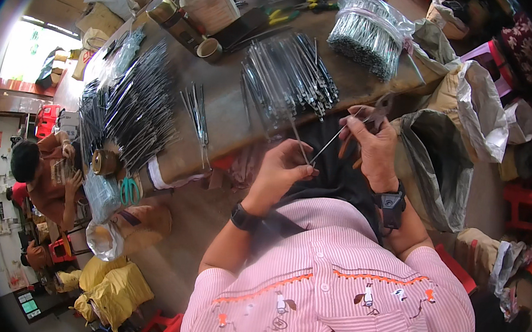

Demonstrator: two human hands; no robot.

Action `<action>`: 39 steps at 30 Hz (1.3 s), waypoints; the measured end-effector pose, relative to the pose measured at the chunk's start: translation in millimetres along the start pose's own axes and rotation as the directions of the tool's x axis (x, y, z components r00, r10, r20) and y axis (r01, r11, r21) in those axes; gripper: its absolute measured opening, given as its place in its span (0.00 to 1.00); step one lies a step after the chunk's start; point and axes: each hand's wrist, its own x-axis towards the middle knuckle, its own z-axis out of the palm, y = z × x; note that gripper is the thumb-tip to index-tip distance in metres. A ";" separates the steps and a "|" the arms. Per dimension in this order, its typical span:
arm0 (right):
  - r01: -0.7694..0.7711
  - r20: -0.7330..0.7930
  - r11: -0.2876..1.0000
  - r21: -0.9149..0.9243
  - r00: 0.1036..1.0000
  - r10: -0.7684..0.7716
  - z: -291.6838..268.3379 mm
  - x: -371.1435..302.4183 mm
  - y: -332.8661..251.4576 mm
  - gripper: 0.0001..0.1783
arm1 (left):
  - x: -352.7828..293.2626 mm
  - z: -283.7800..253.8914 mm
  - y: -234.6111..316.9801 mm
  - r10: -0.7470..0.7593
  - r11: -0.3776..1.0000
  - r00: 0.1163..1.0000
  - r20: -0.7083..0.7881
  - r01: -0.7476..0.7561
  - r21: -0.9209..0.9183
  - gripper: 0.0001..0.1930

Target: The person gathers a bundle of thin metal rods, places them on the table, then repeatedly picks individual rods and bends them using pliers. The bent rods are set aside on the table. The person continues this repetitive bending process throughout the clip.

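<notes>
Over my lap, my left hand (281,166) is closed in a pinch on a thin metal strip (327,147). The strip slants up to the fingertips of my right hand (375,146), which is closed around pliers (382,105) with orange handles. Another thin strip (296,132) rises from my left fingertips toward the table; I cannot tell whether both are one bent piece. Just beyond my hands, a pile of shiny metal strips (293,72) lies at the table's edge. A few loose strips (197,116) lie to its left.
Dark strips (137,105) heap at the table's left, near teal-handled scissors (129,190). A bagged strip bundle (368,38) stands at the back right. Beyond the pile are a tin (165,12) and yellow-handled pliers (280,17). An open sack (436,163) stands right; another person (54,174) sits left.
</notes>
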 end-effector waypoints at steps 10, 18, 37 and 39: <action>-0.188 0.154 0.980 -0.059 0.969 0.195 -11.9 -1.4 5.4 0.15 | -1.2 17.1 17.0 -0.089 0.981 0.976 0.197 0.120 -0.150 0.13; 0.004 0.169 0.959 -0.282 0.985 0.045 1.9 -4.7 10.7 0.12 | 7.1 15.0 16.5 -0.320 0.794 0.936 0.147 0.350 -0.498 0.07; 0.204 0.091 0.925 -0.320 0.979 -0.184 22.9 -16.3 43.4 0.13 | 1.2 -2.5 -2.0 -0.101 0.994 0.985 -0.141 0.095 -0.051 0.07; 0.208 0.101 0.930 -0.302 0.977 -0.186 22.5 -16.9 42.9 0.13 | -0.4 -1.1 -2.1 -0.110 0.994 0.982 -0.153 0.104 -0.041 0.07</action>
